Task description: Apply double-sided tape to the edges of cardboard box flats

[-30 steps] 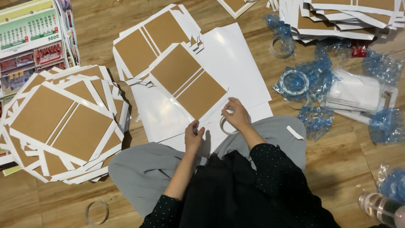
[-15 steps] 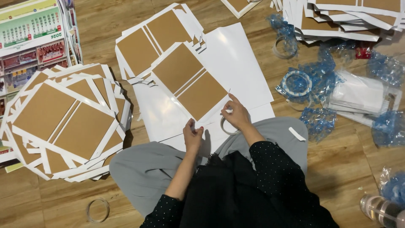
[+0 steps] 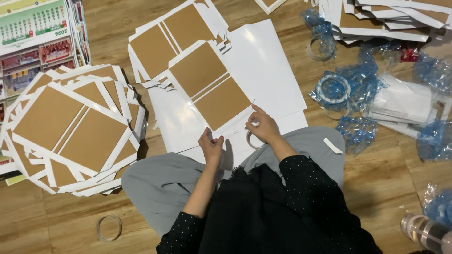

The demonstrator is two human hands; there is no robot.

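On the white sheet (image 3: 263,61) spread over the wooden floor (image 3: 367,188), a brown-and-white card panel (image 3: 212,87) lies just ahead of both hands. The right hand (image 3: 263,126), fingers pinched together on a thin strip of tape, sits at the panel's near corner, above a small tape ring (image 3: 254,139). The left hand (image 3: 212,146), fingers curled together, rests just below the panel's near edge; whether it holds anything is unclear.

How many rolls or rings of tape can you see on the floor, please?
4: a blue-wrapped roll right of the sheets, a clear ring above it, an empty ring at bottom left, one under the right hand. Others may hide in the blue wrapping.
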